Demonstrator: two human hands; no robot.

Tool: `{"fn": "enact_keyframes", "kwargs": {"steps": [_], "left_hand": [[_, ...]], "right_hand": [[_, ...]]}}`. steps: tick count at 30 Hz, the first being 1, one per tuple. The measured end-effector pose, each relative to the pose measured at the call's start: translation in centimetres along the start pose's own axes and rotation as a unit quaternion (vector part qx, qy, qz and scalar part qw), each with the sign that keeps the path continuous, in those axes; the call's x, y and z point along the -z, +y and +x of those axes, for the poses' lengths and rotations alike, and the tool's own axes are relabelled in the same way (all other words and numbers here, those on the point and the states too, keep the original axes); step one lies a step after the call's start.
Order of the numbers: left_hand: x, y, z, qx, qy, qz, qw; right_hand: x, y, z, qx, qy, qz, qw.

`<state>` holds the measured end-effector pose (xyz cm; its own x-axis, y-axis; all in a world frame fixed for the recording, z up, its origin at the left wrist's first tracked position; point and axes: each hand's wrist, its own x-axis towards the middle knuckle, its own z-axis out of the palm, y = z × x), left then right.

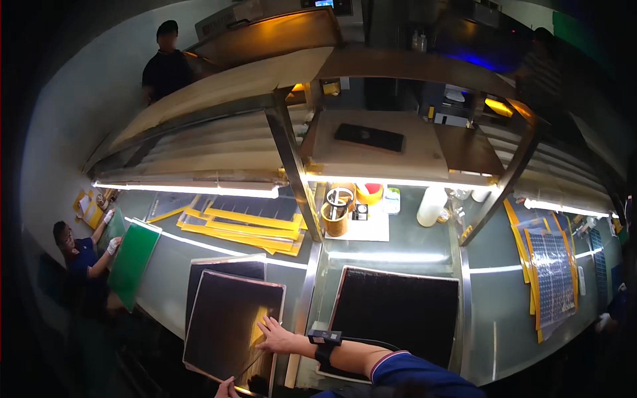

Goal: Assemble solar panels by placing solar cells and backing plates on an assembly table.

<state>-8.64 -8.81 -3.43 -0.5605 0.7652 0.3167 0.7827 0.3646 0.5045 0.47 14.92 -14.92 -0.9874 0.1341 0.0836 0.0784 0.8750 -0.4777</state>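
A dark rectangular panel (222,318) with a pale border lies at a slant in front of me, left of the metal divider. My right hand (275,336) reaches across to it, fingers spread on its surface beside a yellow reflection. At the panel's near edge, my left hand (227,389) is closed on the border and partly cut off by the picture's lower edge. A thin dark line runs between the two hands; I cannot tell what it is. Partly under this panel sits another dark panel (195,277). A larger black panel (398,312) lies right of the divider, beneath my right forearm.
Yellow-edged sheets (245,225) are stacked farther left. Tape rolls (336,215) and a white bottle (432,205) stand under the lit shelf (378,156). At right lie gridded sheets (551,278). A co-worker (79,255) at left holds a green panel (135,264).
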Motion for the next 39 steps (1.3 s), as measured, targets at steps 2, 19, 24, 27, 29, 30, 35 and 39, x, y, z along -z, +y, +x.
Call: {"fn": "enact_keyframes", "kwargs": {"steps": [2, 19, 24, 27, 29, 30, 35, 39], "left_hand": [[0.0, 0.7, 1.1, -0.087, 0.091, 0.053, 0.991], [-15.0, -0.9, 4.1, 0.014, -0.172, 0.172, 0.970], [-13.6, -2.0, 3.6, 0.022, -0.157, 0.187, 0.969], [-13.4, -2.6, 2.8, 0.018, -0.157, 0.206, 0.966], [-13.5, -3.0, 2.4, 0.003, -0.152, 0.215, 0.965], [-13.5, -3.2, 2.4, -0.006, -0.148, 0.227, 0.963], [-13.2, -3.5, 3.8, -0.069, -0.129, 0.224, 0.964], [-13.3, -5.1, 4.3, -0.069, -0.129, 0.215, 0.966]], "right_hand": [[0.3, -0.1, 0.7, -0.038, -0.056, 0.036, 0.997], [11.2, -0.9, 10.7, 0.076, 0.137, 0.101, 0.983], [24.8, -6.5, 8.3, 0.072, 0.288, 0.098, 0.950], [23.0, -6.3, 8.0, 0.066, 0.274, 0.060, 0.958], [23.5, -6.8, 8.3, 0.036, 0.306, 0.080, 0.948], [25.9, -8.1, 8.1, 0.055, 0.335, 0.015, 0.941], [37.1, -14.8, 5.7, 0.136, 0.495, -0.064, 0.856], [32.6, -15.6, -0.6, 0.133, 0.378, -0.088, 0.912]]}}
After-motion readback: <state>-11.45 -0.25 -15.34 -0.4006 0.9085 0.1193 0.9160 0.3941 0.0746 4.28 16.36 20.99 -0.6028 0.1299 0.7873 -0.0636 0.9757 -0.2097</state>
